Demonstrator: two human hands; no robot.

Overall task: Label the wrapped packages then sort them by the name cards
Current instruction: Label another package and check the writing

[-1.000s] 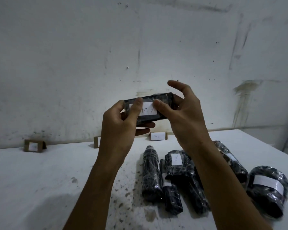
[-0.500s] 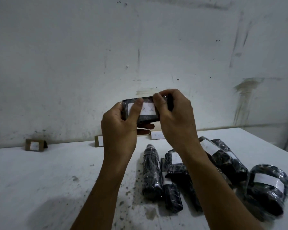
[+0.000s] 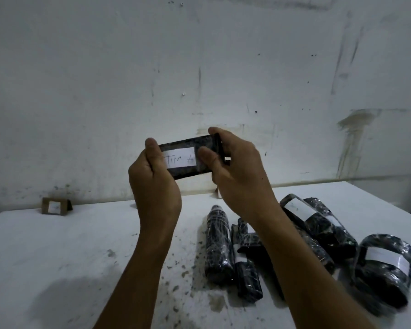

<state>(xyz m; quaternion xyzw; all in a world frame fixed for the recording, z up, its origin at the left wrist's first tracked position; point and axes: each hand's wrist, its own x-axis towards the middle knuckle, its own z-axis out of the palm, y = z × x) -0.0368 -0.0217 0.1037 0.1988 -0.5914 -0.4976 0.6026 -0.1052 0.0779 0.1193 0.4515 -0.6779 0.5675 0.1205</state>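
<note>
Both gripping wrapped pkg point(image 3: 190, 160): left hand point(image 3: 152, 184) at left end, right hand point(image 3: 237, 172) at right end, thumb on white label point(image 3: 179, 157).

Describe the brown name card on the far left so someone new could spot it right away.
Start at the white table and follow its back edge, where it meets the wall, toward the left. The name card stands there alone: a small brown cardboard piece with a white paper slip on its front, well away from the black wrapped packages lying on the right.
</note>
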